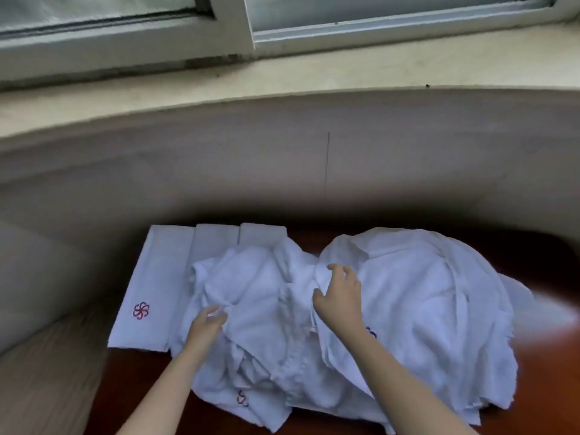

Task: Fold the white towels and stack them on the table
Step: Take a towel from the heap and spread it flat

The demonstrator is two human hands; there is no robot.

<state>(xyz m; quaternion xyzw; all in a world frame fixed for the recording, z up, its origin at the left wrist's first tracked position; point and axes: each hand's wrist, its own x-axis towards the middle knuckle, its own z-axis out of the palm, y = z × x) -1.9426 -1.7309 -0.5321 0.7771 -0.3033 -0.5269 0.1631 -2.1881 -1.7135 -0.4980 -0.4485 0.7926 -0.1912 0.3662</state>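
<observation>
A: Report the position of the towels.

B: Three folded towels (157,271) lie flat, side by side, at the far left of the table (138,390). The leftmost one bears a red flower mark (141,310) near its front end. A crumpled towel (251,287) lies in the middle and overlaps the front ends of the two folded towels on the right. A heap of towels (423,293) covers the right part of the table and touches the crumpled towel.

A: Report the left hand.

B: The left hand (208,320) rests on the left front part of the crumpled towel. Its thumb and fingertips are pressed together and pinch a fold of the cloth.

A: Report the right hand.

B: The right hand (340,296) lies on the left edge of the heap of towels. Its fingers are curled over a ridge of cloth, with the thumb set against it from the near side.

A: Surroundings?

B: A grey wall (282,158) stands behind the table, with a pale sill (282,73) and a window frame (232,32) above it.
</observation>
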